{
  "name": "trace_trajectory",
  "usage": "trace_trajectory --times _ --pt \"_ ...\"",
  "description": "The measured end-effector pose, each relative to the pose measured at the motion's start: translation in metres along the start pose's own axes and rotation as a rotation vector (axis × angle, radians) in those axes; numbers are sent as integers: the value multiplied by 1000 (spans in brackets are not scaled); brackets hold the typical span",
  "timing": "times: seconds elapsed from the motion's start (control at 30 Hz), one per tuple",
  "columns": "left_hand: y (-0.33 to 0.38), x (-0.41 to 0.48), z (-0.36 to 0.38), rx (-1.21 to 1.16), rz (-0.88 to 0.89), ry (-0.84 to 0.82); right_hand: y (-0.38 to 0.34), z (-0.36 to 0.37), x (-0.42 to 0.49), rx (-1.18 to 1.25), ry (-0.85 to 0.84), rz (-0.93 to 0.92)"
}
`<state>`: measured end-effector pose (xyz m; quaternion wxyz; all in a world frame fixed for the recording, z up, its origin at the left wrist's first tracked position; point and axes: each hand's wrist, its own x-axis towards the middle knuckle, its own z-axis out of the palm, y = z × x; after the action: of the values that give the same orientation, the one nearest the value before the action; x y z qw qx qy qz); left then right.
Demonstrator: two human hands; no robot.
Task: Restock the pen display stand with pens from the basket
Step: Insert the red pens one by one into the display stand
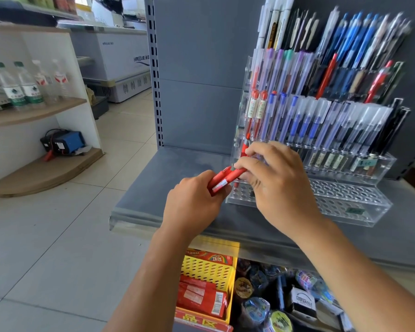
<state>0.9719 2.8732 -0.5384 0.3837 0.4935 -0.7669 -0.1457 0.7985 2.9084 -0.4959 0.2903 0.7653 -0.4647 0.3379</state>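
A clear acrylic pen display stand (pixel 350 202) stands on a grey shelf, its upper tiers filled with blue, red, purple and white pens and its lowest front rows of holes bare. My left hand (pixel 194 204) grips a small bunch of red pens (pixel 224 179) just left of the stand's front corner. My right hand (pixel 278 178) pinches the top end of those red pens, fingers curled over the stand's lower left holes. One more red pen (pixel 244 146) stands upright in the stand just behind my right fingers. No basket of pens shows.
The grey shelf (pixel 168 178) has bare surface left of the stand, with a perforated upright post (pixel 155 68) behind. Below the shelf sit a yellow crate (pixel 209 271) with red packs and rolls of tape. White shelving with water bottles (pixel 19 85) stands at left across a tiled floor.
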Motion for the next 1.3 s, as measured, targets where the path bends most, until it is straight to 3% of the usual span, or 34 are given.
trace_trajectory --times 0.2,0.4,0.57,0.7,0.77,1.0,1.3 --pt "0 -1 -1 -28 39 2 -18 11 -12 -131 -38 -144" --pt "0 -2 -1 -11 58 8 -15 14 -11 -193 69 -190" --pt "-3 0 -1 -3 -60 43 8 0 0 -103 121 67" --pt "-4 1 -1 -18 -106 97 10 -9 13 355 89 462" --pt "-3 2 -1 -18 -116 103 9 -9 18 486 79 571" --pt "-3 1 -2 -28 -119 97 12 -2 34 785 55 689" --pt "-3 2 -2 -14 -131 92 13 14 38 784 25 706"
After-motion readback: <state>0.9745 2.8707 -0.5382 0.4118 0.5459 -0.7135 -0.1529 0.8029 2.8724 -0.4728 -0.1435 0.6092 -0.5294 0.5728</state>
